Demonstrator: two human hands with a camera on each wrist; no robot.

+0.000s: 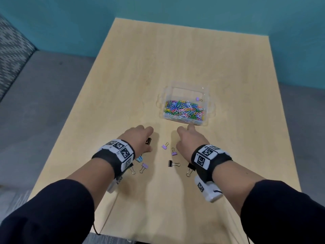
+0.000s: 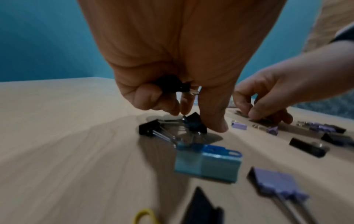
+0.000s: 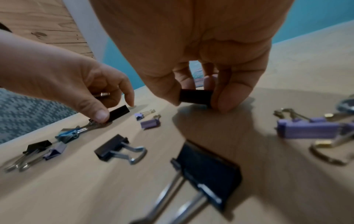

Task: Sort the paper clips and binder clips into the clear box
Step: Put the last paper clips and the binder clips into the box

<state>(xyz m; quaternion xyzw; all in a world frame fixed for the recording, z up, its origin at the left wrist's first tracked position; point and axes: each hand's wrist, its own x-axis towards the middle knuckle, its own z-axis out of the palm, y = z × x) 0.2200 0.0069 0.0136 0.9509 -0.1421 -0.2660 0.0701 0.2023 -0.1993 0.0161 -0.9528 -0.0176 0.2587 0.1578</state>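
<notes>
The clear box (image 1: 208, 95) stands on the table beyond my hands. Its near compartment is full of coloured paper clips (image 1: 183, 109); one purple binder clip (image 1: 198, 99) lies in the far compartment. My left hand (image 1: 146, 138) (image 2: 191, 116) keeps a black binder clip (image 2: 168, 84) tucked in its curled fingers while thumb and fingertips pinch another black clip (image 2: 195, 122) that lies on the table. My right hand (image 1: 186, 136) (image 3: 197, 104) pinches a black binder clip (image 3: 196, 96) just above the tabletop.
Several loose binder clips lie between and behind my wrists: purple ones (image 1: 165, 146) (image 1: 174, 153) (image 1: 144, 166), black ones (image 1: 171, 163) (image 1: 190, 167), a blue one (image 2: 210, 163). A yellow paper clip (image 2: 145, 215) lies near my left wrist. A grey sofa (image 1: 26, 85) sits left of the table (image 1: 140, 67).
</notes>
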